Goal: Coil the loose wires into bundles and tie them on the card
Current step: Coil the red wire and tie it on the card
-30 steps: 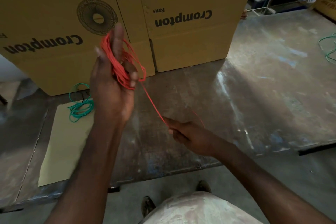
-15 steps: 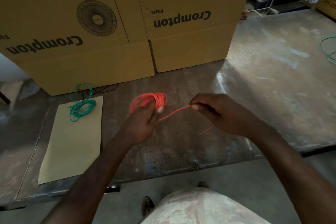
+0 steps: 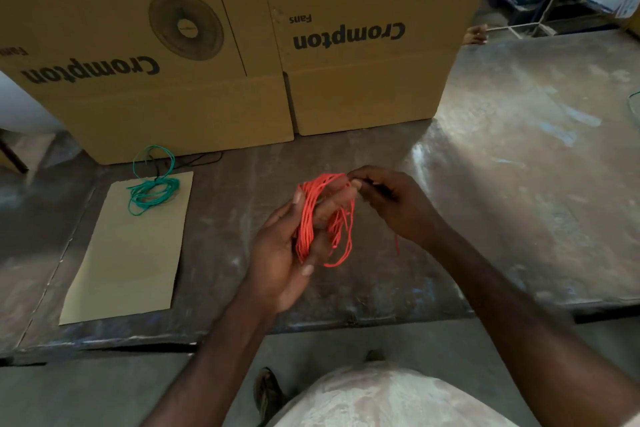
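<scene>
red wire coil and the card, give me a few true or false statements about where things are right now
1. The left hand holds the red wire coil. True.
2. The right hand rests flat on the table. False: it is raised and pinches the red wire near the top of the coil.
3. The green wire bundle lies at the far end of the card. True.
4. The red coil already lies on the card. False: it is in the hands, to the right of the card, above the table.
5. Two Crompton cardboard boxes stand behind the card. True.
</scene>
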